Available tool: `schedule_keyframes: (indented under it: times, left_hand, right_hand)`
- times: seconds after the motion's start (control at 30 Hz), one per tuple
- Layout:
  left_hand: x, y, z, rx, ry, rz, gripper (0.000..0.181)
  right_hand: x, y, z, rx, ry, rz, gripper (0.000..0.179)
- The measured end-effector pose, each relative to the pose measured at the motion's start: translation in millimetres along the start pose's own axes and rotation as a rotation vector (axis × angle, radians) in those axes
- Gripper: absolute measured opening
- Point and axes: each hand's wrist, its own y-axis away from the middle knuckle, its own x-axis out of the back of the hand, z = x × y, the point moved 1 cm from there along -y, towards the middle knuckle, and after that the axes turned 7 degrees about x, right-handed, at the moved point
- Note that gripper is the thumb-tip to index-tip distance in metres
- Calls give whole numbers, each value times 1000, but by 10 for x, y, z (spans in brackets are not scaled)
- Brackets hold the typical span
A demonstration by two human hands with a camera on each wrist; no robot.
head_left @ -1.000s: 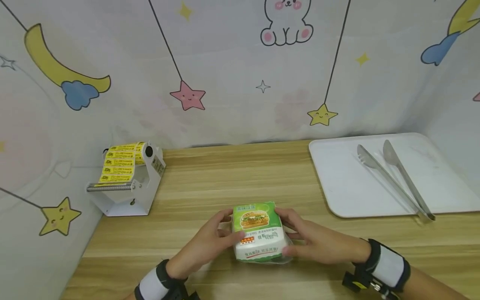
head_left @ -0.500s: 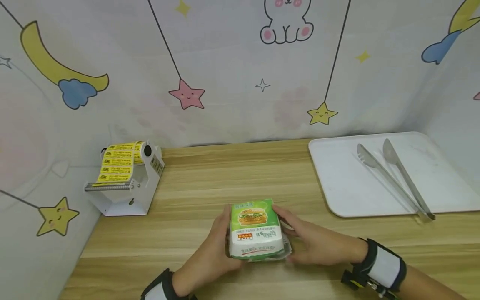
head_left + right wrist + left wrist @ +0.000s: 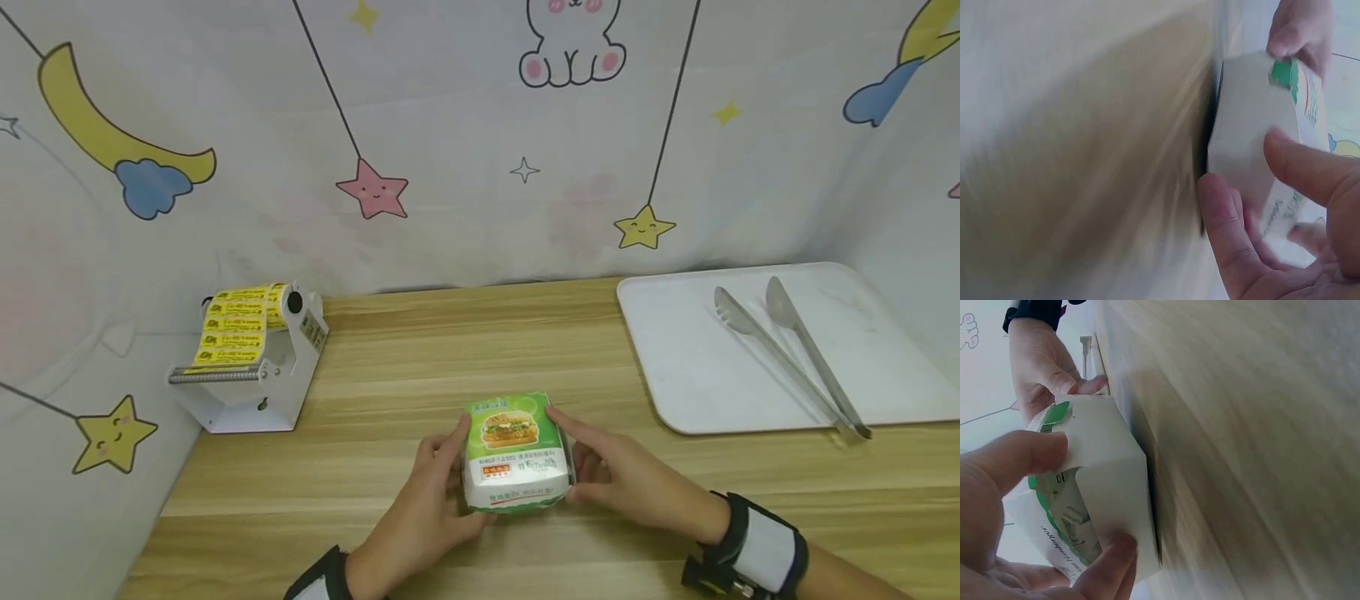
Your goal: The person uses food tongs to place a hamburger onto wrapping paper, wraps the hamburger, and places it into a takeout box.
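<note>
A green and white cardboard burger box, with a burger pictured on its lid, is in front of me in the head view. My left hand grips its left side, and my right hand holds the right side. In the left wrist view, thumb and fingers press the white end panel; a gap beside it shows printed wrapping inside. The right wrist view has my right thumb and fingers against a white side panel that looks closed. The box's underside is hidden; it sits on or close to the table.
A white label dispenser with a roll of yellow labels stands at the back left. At the right, a white tray bears metal tongs, whose ends overhang its front edge. A printed wall covering rises behind the wooden table.
My left thumb has come off the box's front and now lies lower at its left side. The loose flap at the lower right has folded in, and my right hand has shifted slightly.
</note>
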Motion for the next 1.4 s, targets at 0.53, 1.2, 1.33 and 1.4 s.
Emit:
schedule_keyframes:
  times: [0.53, 1.2, 1.33, 1.4]
  left_hand:
    - [-10, -41, -90, -19, -8, -62, 118]
    - [-12, -65, -22, -23, -111, -27, 119]
    - [21, -73, -54, -39, -70, -65, 118]
    - [23, -70, -57, -52, -96, -53, 114]
  right_hand:
    - [-103, -9, 10, 14, -77, -59, 110]
    - [-159, -17, -39, 36, 93, 16, 104]
    - [-169, 1, -45, 87, 146, -2, 103]
    - [-172, 7, -52, 103, 202, -13, 103]
